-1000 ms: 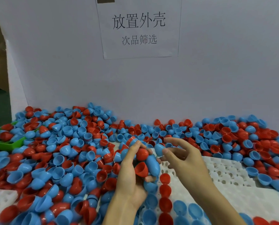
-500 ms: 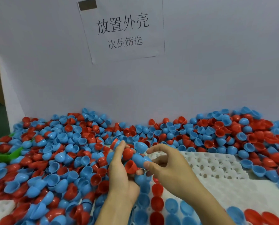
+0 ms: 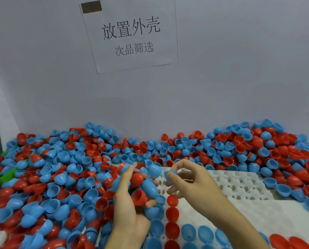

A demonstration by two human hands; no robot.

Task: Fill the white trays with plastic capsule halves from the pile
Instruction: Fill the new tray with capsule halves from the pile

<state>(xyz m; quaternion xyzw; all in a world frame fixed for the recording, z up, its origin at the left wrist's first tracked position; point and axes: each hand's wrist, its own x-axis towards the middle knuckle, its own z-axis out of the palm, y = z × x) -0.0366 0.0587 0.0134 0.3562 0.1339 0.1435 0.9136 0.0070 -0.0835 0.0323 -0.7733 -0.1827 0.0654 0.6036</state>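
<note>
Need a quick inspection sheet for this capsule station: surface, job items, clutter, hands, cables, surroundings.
Surface: almost wholly covered by the pile of red and blue capsule halves.
Job's things: white tray right of centre, far sockets unfilled; a red column and blue halves seated near the bottom edge.
Clutter: green tray at left, partly buried.
Grippers: left hand grips a bunch of red and blue halves; right hand pinches a blue half in its fingers above the white tray.
Cables: nothing seen.
Surroundings: white backboard with taped paper sign.
</note>
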